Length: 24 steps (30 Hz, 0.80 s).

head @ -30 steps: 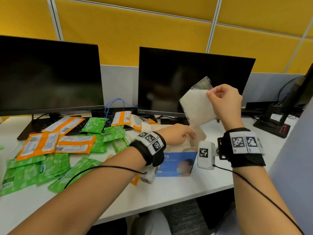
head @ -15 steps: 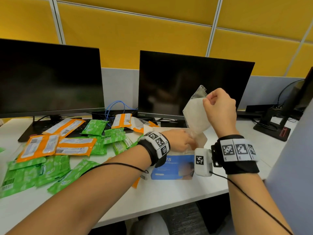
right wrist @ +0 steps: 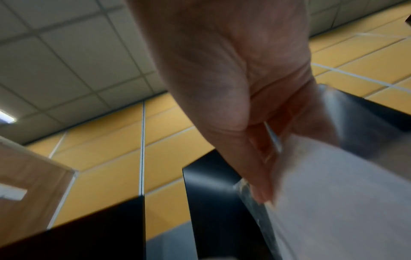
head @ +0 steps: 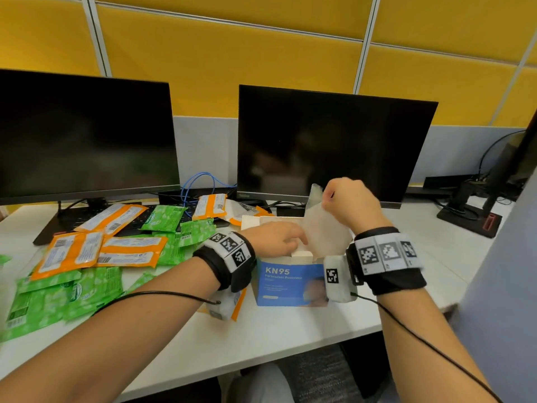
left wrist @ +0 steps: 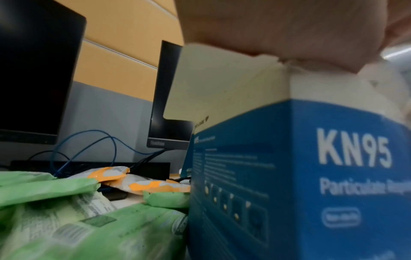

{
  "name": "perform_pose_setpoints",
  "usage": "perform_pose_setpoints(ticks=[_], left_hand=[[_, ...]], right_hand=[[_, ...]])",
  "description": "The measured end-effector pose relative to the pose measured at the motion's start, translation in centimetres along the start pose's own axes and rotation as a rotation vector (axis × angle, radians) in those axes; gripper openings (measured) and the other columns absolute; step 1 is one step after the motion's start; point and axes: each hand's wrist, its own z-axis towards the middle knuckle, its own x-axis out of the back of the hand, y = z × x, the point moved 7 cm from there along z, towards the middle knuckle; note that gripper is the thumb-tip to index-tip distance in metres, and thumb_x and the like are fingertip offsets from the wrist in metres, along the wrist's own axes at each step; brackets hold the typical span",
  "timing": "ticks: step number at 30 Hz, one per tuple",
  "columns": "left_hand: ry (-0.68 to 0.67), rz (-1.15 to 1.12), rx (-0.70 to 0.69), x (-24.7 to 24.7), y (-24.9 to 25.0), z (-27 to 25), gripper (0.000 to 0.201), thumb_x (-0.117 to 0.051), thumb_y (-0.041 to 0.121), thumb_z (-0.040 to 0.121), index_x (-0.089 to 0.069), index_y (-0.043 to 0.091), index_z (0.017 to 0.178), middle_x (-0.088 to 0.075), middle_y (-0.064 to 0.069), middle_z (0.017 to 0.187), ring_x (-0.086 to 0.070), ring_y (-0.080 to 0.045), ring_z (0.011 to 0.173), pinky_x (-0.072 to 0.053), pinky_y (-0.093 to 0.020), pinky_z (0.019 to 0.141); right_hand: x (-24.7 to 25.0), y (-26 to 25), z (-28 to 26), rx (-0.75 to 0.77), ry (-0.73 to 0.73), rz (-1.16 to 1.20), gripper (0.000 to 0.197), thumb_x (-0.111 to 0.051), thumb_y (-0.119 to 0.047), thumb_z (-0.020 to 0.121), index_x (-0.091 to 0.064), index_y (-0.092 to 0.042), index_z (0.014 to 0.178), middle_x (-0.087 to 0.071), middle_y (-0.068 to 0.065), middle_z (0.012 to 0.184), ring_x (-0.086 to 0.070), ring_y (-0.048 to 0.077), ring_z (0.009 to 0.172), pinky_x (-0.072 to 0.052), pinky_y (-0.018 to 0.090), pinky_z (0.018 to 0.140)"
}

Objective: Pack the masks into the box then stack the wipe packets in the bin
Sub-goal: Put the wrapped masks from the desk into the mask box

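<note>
A blue KN95 box (head: 290, 283) stands open near the desk's front edge; the left wrist view shows its printed side (left wrist: 311, 176). My left hand (head: 279, 239) rests on the box's open top with fingers stretched towards the right. My right hand (head: 345, 205) pinches the top of a white mask in a clear wrapper (head: 322, 228), whose lower end dips into the box. The right wrist view shows the thumb and fingers (right wrist: 262, 184) pinching the mask (right wrist: 333, 202). Green wipe packets (head: 87, 289) and orange wipe packets (head: 66, 251) lie scattered on the left. No bin is in view.
Two dark monitors (head: 334, 146) stand at the back, with a keyboard (head: 136, 219) and blue cables (head: 200, 181) under the packets. Another monitor stand (head: 470, 216) is at the far right. An orange packet (head: 238, 303) lies beside the box under my left wrist.
My right hand has come down with the mask, from well above the box to its opening. My left hand has stayed at the box top, its fingers now more stretched out.
</note>
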Motion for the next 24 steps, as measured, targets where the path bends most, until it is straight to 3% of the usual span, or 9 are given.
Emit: perform_pose_setpoints(ticks=[4, 8, 12, 15, 18, 21, 24], left_hand=[[0.12, -0.031, 0.069, 0.3, -0.6, -0.4, 0.046, -0.036, 0.029, 0.101, -0.032, 0.021, 0.147, -0.02, 0.001, 0.158, -0.02, -0.015, 0.145, -0.019, -0.031, 0.115], [0.108, -0.004, 0.149, 0.5, -1.3, -0.8, 0.049, -0.03, 0.03, 0.103, -0.027, 0.016, 0.149, -0.023, -0.003, 0.158, -0.022, -0.017, 0.144, -0.017, -0.03, 0.116], [0.023, 0.132, 0.15, -0.2, -1.4, -0.8, 0.054, -0.024, 0.037, 0.103, -0.012, 0.017, 0.152, -0.009, -0.003, 0.161, -0.007, -0.017, 0.148, -0.006, -0.035, 0.119], [-0.043, 0.189, 0.149, -0.7, -1.4, -0.3, 0.054, -0.02, 0.039, 0.103, -0.005, 0.025, 0.153, -0.001, 0.0, 0.161, 0.0, -0.016, 0.148, -0.002, -0.04, 0.12], [-0.074, 0.211, 0.156, -1.1, -1.7, 0.1, 0.053, -0.017, 0.041, 0.103, 0.0, 0.032, 0.152, 0.002, 0.002, 0.161, 0.003, -0.016, 0.148, 0.0, -0.044, 0.119], [0.076, 0.034, 0.16, -0.5, -1.7, -0.1, 0.052, -0.021, 0.036, 0.103, -0.009, 0.024, 0.153, -0.01, 0.002, 0.161, -0.009, -0.016, 0.148, -0.006, -0.039, 0.119], [0.281, -0.134, 0.229, 0.8, -2.9, -0.9, 0.049, -0.033, 0.021, 0.1, -0.027, 0.019, 0.148, -0.023, -0.004, 0.157, -0.017, -0.021, 0.145, -0.014, -0.038, 0.118]], right_hand=[[-6.7, -0.5, -0.5, -0.031, -0.389, -0.179, 0.027, -0.052, -0.011, 0.093, -0.061, -0.007, 0.118, -0.064, 0.013, 0.114, -0.062, 0.029, 0.102, -0.048, 0.034, 0.079], [-8.9, -0.6, -2.2, -0.097, -0.644, -0.175, 0.035, -0.046, -0.013, 0.098, -0.051, -0.002, 0.131, -0.056, 0.015, 0.13, -0.055, 0.03, 0.119, -0.044, 0.037, 0.102], [-7.4, -0.4, -2.2, -0.167, -0.584, 0.101, 0.03, -0.038, -0.012, 0.098, -0.054, -0.004, 0.122, -0.065, 0.016, 0.106, -0.065, 0.029, 0.09, -0.054, 0.04, 0.088], [-5.7, -0.4, -2.4, -0.223, -0.532, 0.18, 0.032, -0.036, -0.016, 0.1, -0.056, -0.003, 0.12, -0.065, 0.019, 0.11, -0.065, 0.033, 0.097, -0.052, 0.043, 0.093], [-4.8, -1.7, -3.2, -0.101, -0.598, 0.125, 0.036, -0.044, -0.017, 0.099, -0.047, -0.01, 0.135, -0.058, 0.015, 0.124, -0.058, 0.024, 0.098, -0.049, 0.037, 0.097], [-5.3, -2.3, -4.1, -0.007, -0.648, 0.061, 0.049, -0.048, -0.015, 0.098, -0.034, -0.018, 0.145, -0.05, 0.011, 0.138, -0.053, 0.022, 0.107, -0.046, 0.035, 0.098], [-5.0, -2.1, -3.7, -0.011, -0.551, 0.124, 0.05, -0.049, -0.016, 0.098, -0.035, -0.023, 0.146, -0.046, 0.007, 0.143, -0.05, 0.025, 0.122, -0.046, 0.035, 0.099]])
